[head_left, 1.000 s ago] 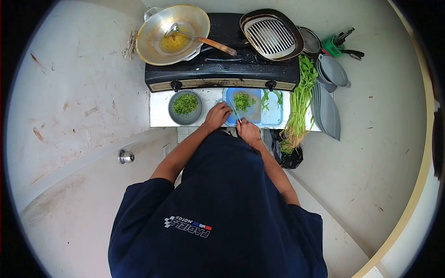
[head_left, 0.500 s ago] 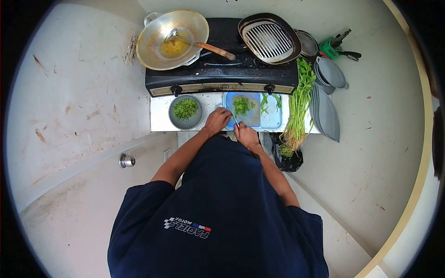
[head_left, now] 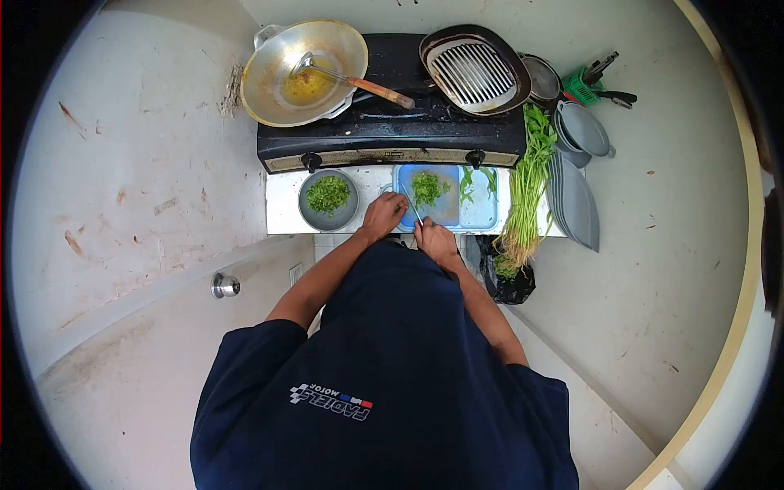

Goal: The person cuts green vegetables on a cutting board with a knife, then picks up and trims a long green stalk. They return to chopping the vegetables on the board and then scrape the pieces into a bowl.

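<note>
My right hand is closed around the handle of a knife, its thin blade slanting up and left over the blue cutting board. My left hand rests at the board's left edge, fingers bent together close to the blade; anything under them is hidden. Finely chopped greens lie in a pile just right of the blade. Some longer leaf pieces sit on the right part of the board. Left of my left hand, a grey bowl holds more chopped greens.
Behind the board stands a black stove with a wok, a ladle inside it, and a grill pan. To the right are a bunch of leafy stalks, grey plates, a green basket and a black bag.
</note>
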Tool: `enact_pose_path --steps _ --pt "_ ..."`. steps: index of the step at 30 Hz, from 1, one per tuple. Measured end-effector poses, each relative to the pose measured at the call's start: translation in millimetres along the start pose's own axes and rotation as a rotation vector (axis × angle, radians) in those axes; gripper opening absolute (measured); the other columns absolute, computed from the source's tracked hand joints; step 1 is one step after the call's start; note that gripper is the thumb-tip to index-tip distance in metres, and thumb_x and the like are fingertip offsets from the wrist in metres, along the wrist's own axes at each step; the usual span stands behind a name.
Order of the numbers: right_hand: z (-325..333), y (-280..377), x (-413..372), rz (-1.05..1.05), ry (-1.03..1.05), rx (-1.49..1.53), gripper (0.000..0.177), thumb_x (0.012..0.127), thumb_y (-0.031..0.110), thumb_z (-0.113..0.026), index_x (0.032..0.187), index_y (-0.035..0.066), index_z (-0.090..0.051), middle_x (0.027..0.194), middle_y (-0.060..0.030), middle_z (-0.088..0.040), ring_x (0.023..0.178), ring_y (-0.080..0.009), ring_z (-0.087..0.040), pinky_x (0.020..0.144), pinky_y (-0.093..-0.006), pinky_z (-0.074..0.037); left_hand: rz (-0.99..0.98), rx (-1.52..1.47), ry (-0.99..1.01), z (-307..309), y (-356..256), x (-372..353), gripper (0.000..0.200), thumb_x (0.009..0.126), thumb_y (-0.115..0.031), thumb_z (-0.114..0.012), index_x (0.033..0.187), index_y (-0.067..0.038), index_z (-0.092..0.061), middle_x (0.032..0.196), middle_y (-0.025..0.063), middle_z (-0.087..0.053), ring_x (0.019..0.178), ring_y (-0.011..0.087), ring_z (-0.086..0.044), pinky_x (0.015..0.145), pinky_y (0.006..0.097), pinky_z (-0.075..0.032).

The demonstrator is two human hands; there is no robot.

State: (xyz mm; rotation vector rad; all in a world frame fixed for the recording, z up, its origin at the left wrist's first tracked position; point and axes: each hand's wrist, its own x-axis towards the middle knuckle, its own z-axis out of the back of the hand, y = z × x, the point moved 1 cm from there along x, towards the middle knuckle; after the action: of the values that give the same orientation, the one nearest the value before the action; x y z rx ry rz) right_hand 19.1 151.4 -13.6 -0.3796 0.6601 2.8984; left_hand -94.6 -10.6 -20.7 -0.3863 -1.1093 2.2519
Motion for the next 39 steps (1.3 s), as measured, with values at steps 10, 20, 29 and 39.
enact_pose_path --steps 10,20,29,39 --pt "10 4 -1 0.000 0.014 0.039 0.042 0.105 0.038 -0.050 0.102 -0.003 -0.059 0.073 -0.0306 -0.069 0.069 -0.0486 -0.070 0.064 -0.0561 -0.057 -0.074 0.065 -0.024 -2 6 -2 0.011 0.091 -0.014 -0.069 0.096 -0.006 -0.075 0.090 0.0115 -0.068 0.088 0.0324 -0.067 0.079 0.0436 -0.056" --pt "4 9 10 0.006 0.034 -0.038 0.041 0.106 0.037 -0.049 0.094 -0.001 -0.059 0.074 -0.0261 -0.071 0.070 -0.0449 -0.072 0.064 -0.0528 -0.059 -0.113 0.076 -0.044 4 -1 -7 0.011 0.090 -0.013 -0.069 0.096 -0.007 -0.076 0.092 0.0084 -0.067 0.090 0.0311 -0.066 0.081 0.0426 -0.055" --pt "5 -1 0 -0.012 0.017 0.025 0.044 0.106 0.039 -0.049 0.104 -0.004 -0.060 0.073 -0.0295 -0.069 0.069 -0.0483 -0.071 0.064 -0.0555 -0.057 -0.080 0.076 -0.052 0 1 -8 0.013 0.090 -0.012 -0.068 0.096 -0.004 -0.077 0.089 0.0116 -0.065 0.087 0.0331 -0.067 0.080 0.0438 -0.055" --pt "7 4 0 0.035 0.037 -0.042 0.041 0.105 0.038 -0.051 0.098 -0.002 -0.060 0.072 -0.0254 -0.071 0.069 -0.0447 -0.072 0.064 -0.0528 -0.059 -0.065 0.104 -0.054 0 -3 -9 0.012 0.089 -0.010 -0.068 0.096 -0.005 -0.076 0.087 0.0118 -0.064 0.086 0.0334 -0.066 0.079 0.0446 -0.055"
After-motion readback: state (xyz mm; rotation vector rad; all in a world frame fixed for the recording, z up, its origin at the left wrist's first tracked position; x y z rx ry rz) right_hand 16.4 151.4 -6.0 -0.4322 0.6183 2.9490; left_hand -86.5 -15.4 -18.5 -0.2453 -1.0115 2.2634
